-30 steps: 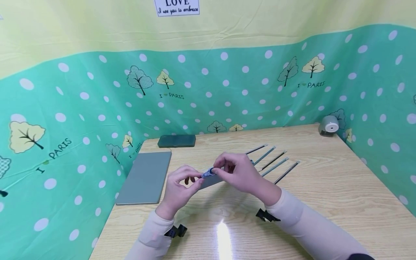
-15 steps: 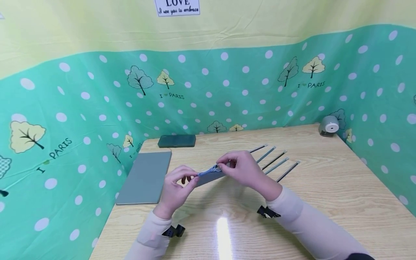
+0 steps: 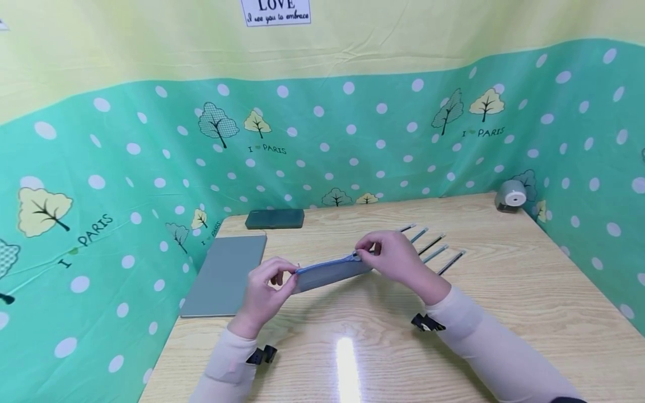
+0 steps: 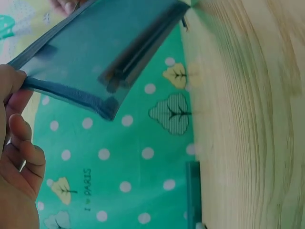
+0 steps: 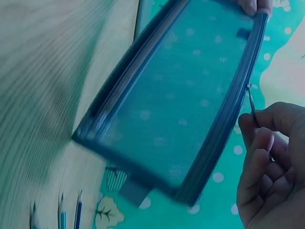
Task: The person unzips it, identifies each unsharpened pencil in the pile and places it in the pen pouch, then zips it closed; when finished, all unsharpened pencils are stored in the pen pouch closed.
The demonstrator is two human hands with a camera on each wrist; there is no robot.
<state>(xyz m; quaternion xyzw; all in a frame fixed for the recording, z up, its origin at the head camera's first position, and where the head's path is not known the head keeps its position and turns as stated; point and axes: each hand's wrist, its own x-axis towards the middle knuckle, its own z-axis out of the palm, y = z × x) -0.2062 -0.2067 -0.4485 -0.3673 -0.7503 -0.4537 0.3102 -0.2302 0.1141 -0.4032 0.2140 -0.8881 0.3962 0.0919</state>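
Observation:
A see-through mesh zipper pouch is held above the table, its blue zipper edge uppermost. Long thin sticks, pencil-like, lie inside along the pouch's bottom edge. My left hand pinches the corner at the left end of the zipper. With thumb and forefinger, my right hand pinches the small metal zipper pull, which sits partway along the zipper in the right wrist view. A fabric tab sticks out from the pouch's other short side.
Several pencils lie in a row on the wooden table behind my right hand. A grey flat board is at the left, with a dark green case behind it. A pencil sharpener stands at the far right corner.
My right hand has slid rightward with the zipper pull, and my left hand has shifted a little left. More of the pouch shows between them, with its zipper edge drawn straighter.

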